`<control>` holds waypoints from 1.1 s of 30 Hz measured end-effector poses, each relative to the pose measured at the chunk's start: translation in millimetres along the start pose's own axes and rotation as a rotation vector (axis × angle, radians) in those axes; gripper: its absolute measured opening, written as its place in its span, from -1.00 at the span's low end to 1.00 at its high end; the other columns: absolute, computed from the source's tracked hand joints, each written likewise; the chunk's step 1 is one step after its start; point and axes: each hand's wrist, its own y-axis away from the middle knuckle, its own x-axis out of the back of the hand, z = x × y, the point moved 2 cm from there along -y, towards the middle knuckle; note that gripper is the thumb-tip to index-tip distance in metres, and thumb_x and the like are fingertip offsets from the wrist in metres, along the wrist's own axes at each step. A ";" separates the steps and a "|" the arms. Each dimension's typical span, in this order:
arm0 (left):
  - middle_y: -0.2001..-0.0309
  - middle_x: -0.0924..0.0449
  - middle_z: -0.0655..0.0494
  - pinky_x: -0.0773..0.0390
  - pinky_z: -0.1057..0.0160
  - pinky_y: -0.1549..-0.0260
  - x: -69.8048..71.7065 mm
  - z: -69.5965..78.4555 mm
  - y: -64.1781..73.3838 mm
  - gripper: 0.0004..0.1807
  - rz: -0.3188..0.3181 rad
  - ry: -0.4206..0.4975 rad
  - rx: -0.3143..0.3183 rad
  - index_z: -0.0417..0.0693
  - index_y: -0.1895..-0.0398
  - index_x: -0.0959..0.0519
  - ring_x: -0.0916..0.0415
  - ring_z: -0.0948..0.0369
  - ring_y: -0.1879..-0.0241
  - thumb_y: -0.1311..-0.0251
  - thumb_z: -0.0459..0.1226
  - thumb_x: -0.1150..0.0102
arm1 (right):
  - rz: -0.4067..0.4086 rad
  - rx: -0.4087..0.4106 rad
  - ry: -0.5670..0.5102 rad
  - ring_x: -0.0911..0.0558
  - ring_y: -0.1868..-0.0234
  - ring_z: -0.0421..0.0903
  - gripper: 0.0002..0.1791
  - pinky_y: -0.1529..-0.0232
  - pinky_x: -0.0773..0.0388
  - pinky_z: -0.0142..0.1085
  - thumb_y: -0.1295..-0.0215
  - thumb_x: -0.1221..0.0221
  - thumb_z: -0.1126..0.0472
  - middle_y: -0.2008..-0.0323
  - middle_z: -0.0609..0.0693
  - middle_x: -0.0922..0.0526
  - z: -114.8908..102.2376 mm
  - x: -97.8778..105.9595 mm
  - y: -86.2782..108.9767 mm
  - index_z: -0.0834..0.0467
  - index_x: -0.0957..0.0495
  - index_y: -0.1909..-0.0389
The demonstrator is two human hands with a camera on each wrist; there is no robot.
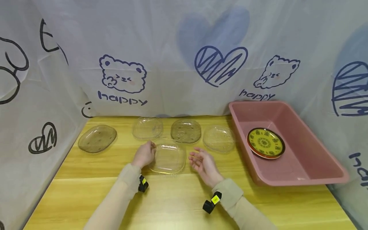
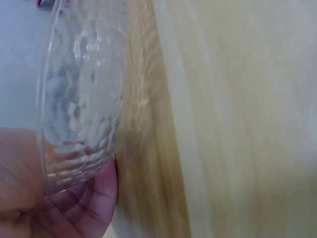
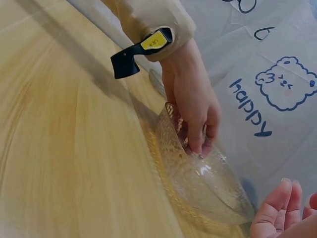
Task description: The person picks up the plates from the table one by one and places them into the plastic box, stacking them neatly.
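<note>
A clear bowl [image 1: 169,158] with a squarish rim and dimpled sides sits in the middle of the wooden table. My left hand [image 1: 144,154] grips its left side, thumb over the rim and fingers beneath; the left wrist view shows these fingers [image 2: 101,198] under the dimpled wall of the bowl [image 2: 84,74]. Just off the bowl's right side, my right hand [image 1: 204,166] is held palm inward with loosely bent fingers and nothing in it. In the right wrist view, the left hand [image 3: 190,109] reaches over the bowl's edge.
Behind the bowl stand a clear dish [image 1: 147,128], a brownish dish [image 1: 186,131] and another clear dish [image 1: 219,138]. A second brownish dish [image 1: 97,138] lies far left. At right, a pink basin [image 1: 302,156] holds a yellow patterned plate [image 1: 265,142]. Printed cloth [image 1: 169,80] hangs behind.
</note>
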 end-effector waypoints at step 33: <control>0.21 -0.62 -0.18 -0.74 0.31 0.40 2.4 13.6 20.4 -0.51 -0.186 0.723 0.159 -0.39 -0.40 -0.24 -0.64 0.22 0.47 -0.60 -0.22 0.27 | 0.032 0.319 0.314 -0.63 0.23 -0.19 -0.61 0.15 -0.68 -0.38 -0.34 0.11 0.49 0.12 0.15 -0.62 -23.3 11.1 -5.3 0.38 -0.32 -0.18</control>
